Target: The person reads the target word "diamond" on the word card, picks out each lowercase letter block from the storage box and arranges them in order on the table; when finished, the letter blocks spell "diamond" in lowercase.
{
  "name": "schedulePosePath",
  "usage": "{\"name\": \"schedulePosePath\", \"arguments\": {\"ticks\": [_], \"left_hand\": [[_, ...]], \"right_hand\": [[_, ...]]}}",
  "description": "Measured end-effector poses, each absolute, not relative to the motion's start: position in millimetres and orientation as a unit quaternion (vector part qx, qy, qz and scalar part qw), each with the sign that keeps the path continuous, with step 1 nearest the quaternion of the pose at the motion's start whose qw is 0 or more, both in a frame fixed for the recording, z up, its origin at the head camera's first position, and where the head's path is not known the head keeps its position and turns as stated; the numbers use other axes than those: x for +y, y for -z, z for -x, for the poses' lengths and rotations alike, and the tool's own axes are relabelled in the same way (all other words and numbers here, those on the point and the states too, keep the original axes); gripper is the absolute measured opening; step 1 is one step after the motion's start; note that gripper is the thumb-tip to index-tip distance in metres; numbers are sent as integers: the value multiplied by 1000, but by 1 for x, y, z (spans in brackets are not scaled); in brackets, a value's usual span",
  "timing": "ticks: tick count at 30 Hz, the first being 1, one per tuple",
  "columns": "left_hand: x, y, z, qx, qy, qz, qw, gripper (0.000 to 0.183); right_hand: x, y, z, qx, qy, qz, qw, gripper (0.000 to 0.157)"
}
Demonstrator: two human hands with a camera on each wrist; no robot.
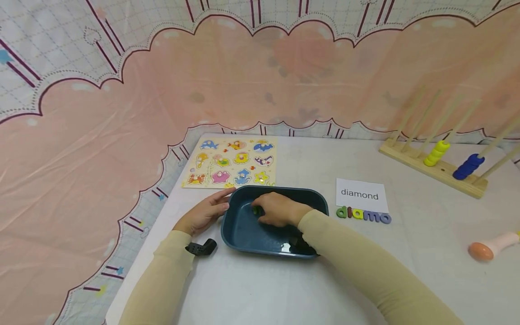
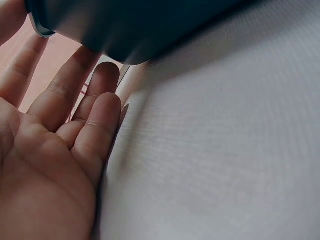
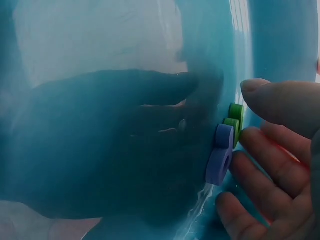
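A dark blue tray (image 1: pixel 260 249) stands on the white table. My left hand (image 1: pixel 204 212) lies at its left side, its fingers extended and touching the tray wall (image 2: pixel 135 30). My right hand (image 1: pixel 282 209) reaches down into the tray. In the right wrist view, a green foam letter (image 3: pixel 237 120) and a purple foam letter (image 3: pixel 220 155) stand on edge at the fingertips of the right hand (image 3: pixel 275 165). The thumb is apart from both letters. From the head view only a bit of green shows beneath this hand.
Right of the tray lies a white card (image 1: pixel 361 187) printed "diamond", with several coloured letters (image 1: pixel 363 215) reading "diamo" below it. Behind is a sea-animal puzzle board (image 1: pixel 231 162). At the right are a wooden peg stand (image 1: pixel 430 169) with rings and a pink-orange toy (image 1: pixel 487 249).
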State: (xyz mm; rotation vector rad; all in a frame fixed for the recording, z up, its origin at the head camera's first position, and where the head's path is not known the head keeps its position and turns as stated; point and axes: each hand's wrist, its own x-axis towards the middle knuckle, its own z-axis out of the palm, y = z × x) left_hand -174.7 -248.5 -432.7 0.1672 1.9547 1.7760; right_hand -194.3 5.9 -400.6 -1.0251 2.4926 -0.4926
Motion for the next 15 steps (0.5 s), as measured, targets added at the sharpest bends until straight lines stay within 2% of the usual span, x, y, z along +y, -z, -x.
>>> {"name": "schedulePosePath", "arguments": {"ticks": [15], "left_hand": [[-248, 432, 175, 714, -654, -58, 244, 64]], "right_hand": [[7, 404, 195, 892, 169, 373, 192, 39]]}}
